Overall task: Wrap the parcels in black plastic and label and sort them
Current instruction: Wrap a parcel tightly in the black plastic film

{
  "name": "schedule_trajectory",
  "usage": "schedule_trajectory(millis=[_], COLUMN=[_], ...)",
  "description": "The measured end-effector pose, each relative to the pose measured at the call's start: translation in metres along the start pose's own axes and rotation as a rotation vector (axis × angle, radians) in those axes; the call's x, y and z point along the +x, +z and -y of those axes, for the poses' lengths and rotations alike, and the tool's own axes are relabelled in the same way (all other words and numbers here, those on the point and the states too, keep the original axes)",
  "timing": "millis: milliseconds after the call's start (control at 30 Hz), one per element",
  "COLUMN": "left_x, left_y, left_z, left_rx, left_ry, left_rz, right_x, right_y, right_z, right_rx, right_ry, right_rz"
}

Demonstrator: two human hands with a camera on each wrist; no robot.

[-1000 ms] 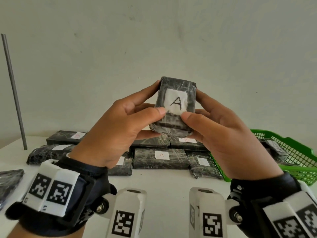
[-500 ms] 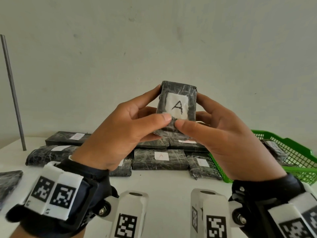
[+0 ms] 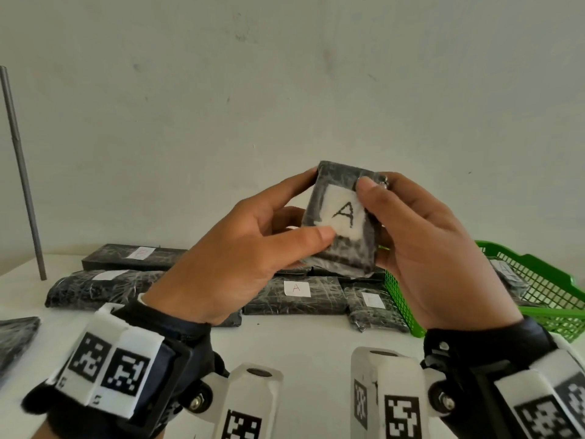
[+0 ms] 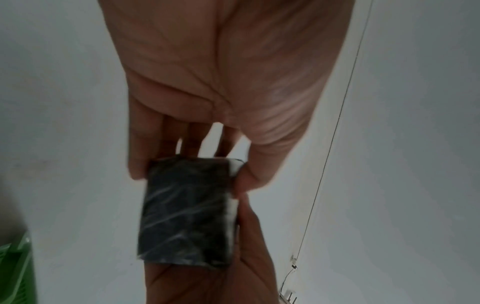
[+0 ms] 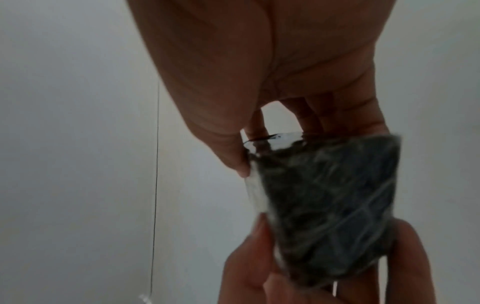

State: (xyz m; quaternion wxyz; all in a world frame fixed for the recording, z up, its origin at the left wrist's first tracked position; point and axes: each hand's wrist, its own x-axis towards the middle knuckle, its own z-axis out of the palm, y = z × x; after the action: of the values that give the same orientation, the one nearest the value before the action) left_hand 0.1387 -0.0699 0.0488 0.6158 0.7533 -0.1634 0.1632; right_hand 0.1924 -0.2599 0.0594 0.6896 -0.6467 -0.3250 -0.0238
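Note:
A small parcel [image 3: 343,245] wrapped in black plastic is held up in front of the wall, tilted a little to the right. Its white label [image 3: 340,217] bears a black letter A. My left hand [image 3: 240,258] holds the parcel from the left, thumb on the label's lower left corner. My right hand [image 3: 424,245] grips it from the right, thumb on the label's upper right corner. The wrist views show the parcel's [image 4: 187,214] black underside [image 5: 327,207] between fingers and thumbs, blurred.
Several wrapped, labelled parcels [image 3: 296,294] lie in rows on the white table [image 3: 310,337] below my hands. A green basket [image 3: 544,296] at the right holds more parcels. A grey pole [image 3: 22,175] stands at the far left. Black plastic [image 3: 15,337] lies at the left edge.
The parcel has tilted to the right. My right thumb moved from below the label up to its upper right corner; my left thumb stays at the lower left.

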Motion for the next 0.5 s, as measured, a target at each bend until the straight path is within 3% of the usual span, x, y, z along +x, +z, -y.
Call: schedule_trajectory(millis=[167, 300, 433, 500], left_x=[0.001, 0.0, 0.0, 0.0], left_y=[0.007, 0.011, 0.007, 0.005], left_z=[0.005, 0.004, 0.004, 0.003], left_rx=[0.112, 0.159, 0.062, 0.039], left_ry=[-0.038, -0.016, -0.027, -0.051], left_rz=[-0.086, -0.193, -0.18, -0.133], right_x=[0.001, 0.002, 0.005, 0.002], right_y=[0.006, 0.012, 0.011, 0.008], right_z=[-0.003, -0.003, -0.009, -0.007], right_rx=[-0.2, -0.294, -0.316, -0.233], right_ry=[-0.07, -0.011, -0.014, 0.014], right_rz=[-0.065, 0.005, -0.145, -0.079])
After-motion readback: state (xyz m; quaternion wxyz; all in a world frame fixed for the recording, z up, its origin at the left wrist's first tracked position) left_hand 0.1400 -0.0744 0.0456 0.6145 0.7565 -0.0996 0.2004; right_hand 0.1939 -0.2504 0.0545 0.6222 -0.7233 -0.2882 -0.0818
